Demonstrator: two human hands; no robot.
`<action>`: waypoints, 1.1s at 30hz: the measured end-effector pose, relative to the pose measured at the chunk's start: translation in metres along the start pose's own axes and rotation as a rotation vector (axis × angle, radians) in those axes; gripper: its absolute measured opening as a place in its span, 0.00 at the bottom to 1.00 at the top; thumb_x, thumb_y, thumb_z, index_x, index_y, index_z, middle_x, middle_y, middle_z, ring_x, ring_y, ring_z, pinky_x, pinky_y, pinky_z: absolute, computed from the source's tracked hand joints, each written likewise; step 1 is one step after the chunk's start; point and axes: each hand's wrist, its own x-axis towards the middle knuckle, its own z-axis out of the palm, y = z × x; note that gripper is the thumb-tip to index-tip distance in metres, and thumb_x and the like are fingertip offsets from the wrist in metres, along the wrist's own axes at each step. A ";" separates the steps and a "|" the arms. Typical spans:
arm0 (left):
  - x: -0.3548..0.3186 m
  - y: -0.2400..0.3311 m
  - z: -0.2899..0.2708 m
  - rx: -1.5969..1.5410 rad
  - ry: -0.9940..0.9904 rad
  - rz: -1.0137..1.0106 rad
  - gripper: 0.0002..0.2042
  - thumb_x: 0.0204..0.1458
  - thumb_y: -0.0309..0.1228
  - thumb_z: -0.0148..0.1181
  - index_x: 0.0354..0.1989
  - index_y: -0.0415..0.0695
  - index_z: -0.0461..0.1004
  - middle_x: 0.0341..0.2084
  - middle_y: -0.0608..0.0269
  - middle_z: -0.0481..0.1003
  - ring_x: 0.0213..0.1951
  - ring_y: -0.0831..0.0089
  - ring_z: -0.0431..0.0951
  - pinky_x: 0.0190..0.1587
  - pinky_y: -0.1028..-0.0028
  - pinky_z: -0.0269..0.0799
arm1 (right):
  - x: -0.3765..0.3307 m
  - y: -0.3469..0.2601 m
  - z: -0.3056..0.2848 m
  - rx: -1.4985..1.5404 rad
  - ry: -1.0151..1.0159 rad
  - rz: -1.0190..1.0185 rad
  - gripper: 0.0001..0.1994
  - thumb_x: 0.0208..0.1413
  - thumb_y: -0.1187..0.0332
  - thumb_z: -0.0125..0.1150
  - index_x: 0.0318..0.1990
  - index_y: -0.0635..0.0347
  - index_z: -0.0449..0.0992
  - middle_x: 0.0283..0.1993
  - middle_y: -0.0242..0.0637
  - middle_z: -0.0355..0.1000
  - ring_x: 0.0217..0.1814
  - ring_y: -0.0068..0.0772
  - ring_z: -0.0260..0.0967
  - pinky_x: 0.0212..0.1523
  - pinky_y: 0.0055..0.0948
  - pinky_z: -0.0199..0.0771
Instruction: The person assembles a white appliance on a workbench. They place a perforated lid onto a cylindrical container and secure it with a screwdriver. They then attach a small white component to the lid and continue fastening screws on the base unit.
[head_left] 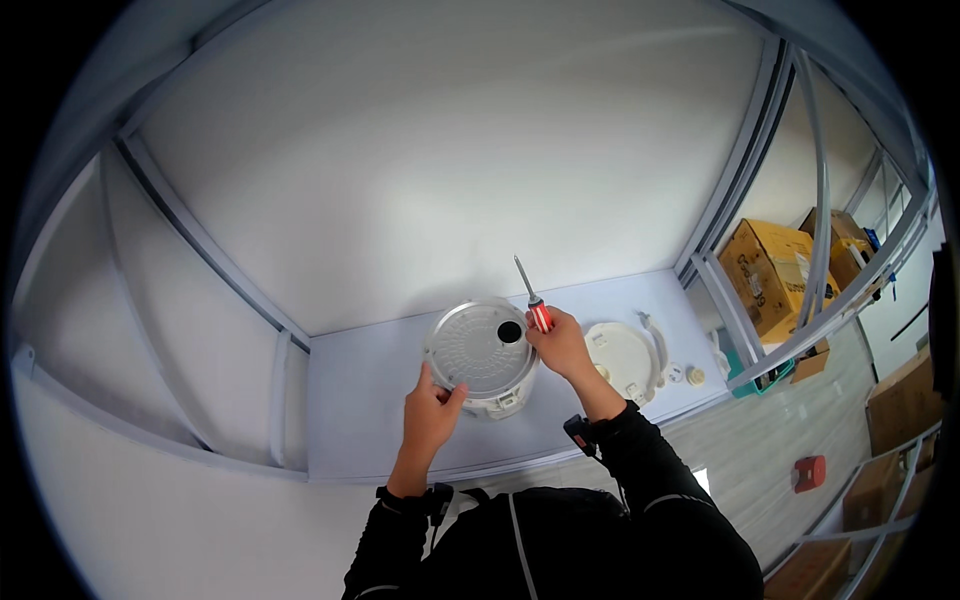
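A round white rice cooker (497, 402) stands on the table, topped by a silver metal lid plate (480, 352) with rings of small marks. Near the plate's right side is a round black opening (509, 332). My left hand (430, 415) grips the cooker's near left rim, thumb on top and fingers along the side. In my right hand (562, 346) is a screwdriver (540, 316) with a red and white handle, its shaft pointing up and away, clear of the cooker. That hand's fingers close round the handle beside the plate's right edge.
Right of the cooker lie a white round cover (620, 358), a curved white handle piece (656, 345) and small round parts (695, 376). A pale frame (730, 300) borders the table. Beyond stand cardboard boxes (770, 275); a red stool (809, 473) is on the floor.
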 end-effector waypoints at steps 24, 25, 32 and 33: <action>0.003 0.013 -0.007 0.101 -0.009 0.024 0.40 0.56 0.37 0.71 0.72 0.25 0.60 0.23 0.54 0.83 0.25 0.60 0.85 0.33 0.66 0.80 | -0.012 0.005 0.012 -0.270 0.100 -0.150 0.12 0.58 0.63 0.70 0.47 0.56 0.84 0.38 0.45 0.82 0.39 0.52 0.81 0.40 0.42 0.80; 0.002 0.012 -0.006 0.098 0.006 0.031 0.40 0.56 0.37 0.71 0.72 0.26 0.60 0.23 0.54 0.83 0.25 0.60 0.85 0.33 0.66 0.80 | -0.012 0.005 0.013 -0.291 0.106 -0.169 0.12 0.59 0.63 0.70 0.47 0.56 0.84 0.38 0.45 0.82 0.39 0.53 0.81 0.40 0.42 0.80; -0.002 0.010 -0.001 0.182 0.106 -0.009 0.36 0.53 0.39 0.75 0.68 0.37 0.70 0.24 0.58 0.82 0.26 0.66 0.83 0.32 0.66 0.76 | -0.014 0.010 0.014 -0.290 0.137 -0.233 0.12 0.56 0.67 0.70 0.47 0.56 0.83 0.44 0.45 0.81 0.46 0.56 0.78 0.45 0.49 0.79; -0.003 0.013 0.000 0.216 0.135 -0.022 0.37 0.52 0.39 0.76 0.69 0.37 0.69 0.30 0.56 0.82 0.32 0.64 0.83 0.36 0.65 0.77 | -0.013 0.012 0.015 -0.293 0.141 -0.242 0.12 0.56 0.67 0.70 0.47 0.56 0.83 0.44 0.45 0.81 0.46 0.56 0.78 0.46 0.49 0.79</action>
